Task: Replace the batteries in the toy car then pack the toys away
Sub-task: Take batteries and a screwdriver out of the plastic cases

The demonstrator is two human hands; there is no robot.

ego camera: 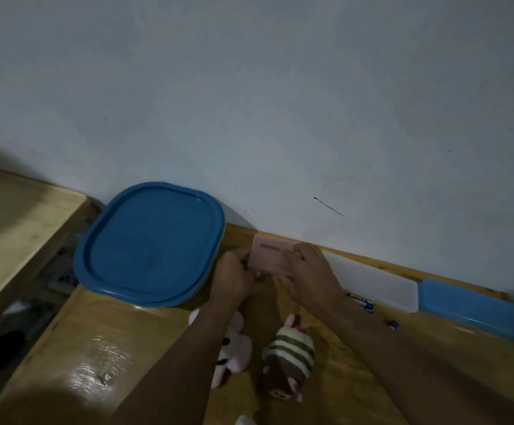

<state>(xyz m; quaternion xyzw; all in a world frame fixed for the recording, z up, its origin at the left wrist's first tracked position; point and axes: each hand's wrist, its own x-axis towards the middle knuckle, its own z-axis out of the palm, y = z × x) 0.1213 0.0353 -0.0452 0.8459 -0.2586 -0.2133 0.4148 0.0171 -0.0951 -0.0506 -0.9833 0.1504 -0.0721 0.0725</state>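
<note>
Item: pink rectangular piece (269, 256), possibly the toy car, raised over the wooden table (96, 332) near the wall. Gripped at either end by the left hand (232, 276) and right hand (309, 273). Step, I judge: battery change. Next calls for the loose batteries (363, 303) nearby.

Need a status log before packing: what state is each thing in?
left hand: grips the pink box's left end
right hand: grips its right end
pink box: held between both hands, near the wall
blue lid: lying flat by the wall
white tray: flat against the wall
batteries: loose on the table
striped plush: lying on the table
pink plush: lying, partly under the left forearm
</note>
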